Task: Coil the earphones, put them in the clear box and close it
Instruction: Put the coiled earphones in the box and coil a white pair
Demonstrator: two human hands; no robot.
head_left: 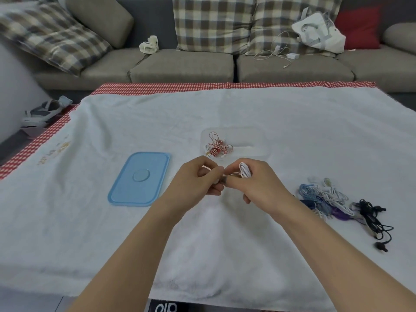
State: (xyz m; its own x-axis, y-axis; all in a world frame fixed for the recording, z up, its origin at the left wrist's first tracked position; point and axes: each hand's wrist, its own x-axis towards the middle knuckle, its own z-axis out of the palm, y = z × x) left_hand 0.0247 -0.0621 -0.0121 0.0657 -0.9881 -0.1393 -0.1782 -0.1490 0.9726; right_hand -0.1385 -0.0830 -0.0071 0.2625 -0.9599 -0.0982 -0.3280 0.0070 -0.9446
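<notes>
Two hands meet just above the counter [225, 233], and the clear box [258, 152] lies directly beyond them, its long axis running left to right; I judge the right hand [258, 183] the nearer, since it sits just under the box's near rim; that hand is curled around a small coil of white earphones [245, 170], while the left hand [198, 179] pinches the loose cord end between nearly shut fingers; a red earphone bundle [217, 147] already rests in the box's left end (the blue lid [139, 179] waits well to the left).
</notes>
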